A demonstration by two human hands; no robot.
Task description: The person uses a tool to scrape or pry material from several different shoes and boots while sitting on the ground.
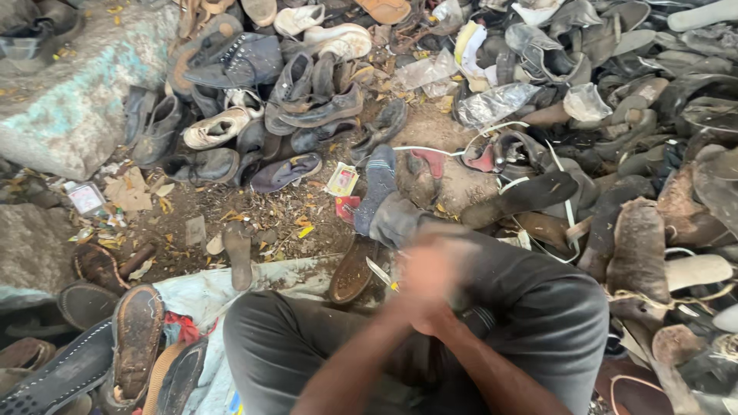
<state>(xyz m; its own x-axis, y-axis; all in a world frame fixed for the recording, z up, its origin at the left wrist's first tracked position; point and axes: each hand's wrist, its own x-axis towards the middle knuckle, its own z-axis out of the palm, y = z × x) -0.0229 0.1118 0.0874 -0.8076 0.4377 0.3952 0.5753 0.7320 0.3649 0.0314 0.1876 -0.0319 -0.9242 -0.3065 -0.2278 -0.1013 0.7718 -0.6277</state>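
My two hands meet over my bent right knee and are smeared by motion blur. My left hand comes in from the lower left, and my right hand lies against it from the right. The blur hides whether anything is between them. I sit on the ground in dark grey trousers, and my foot in a blue-grey sock stretches forward. Just left of the hands a worn brown shoe sole lies on the ground, with a small pale blade-like piece beside it.
Heaps of old shoes, sandals and loose soles ring me at the back and right. A pale sheet lies under me, with sandals at its left. A rough stone block stands at the left. Bare dirt lies ahead.
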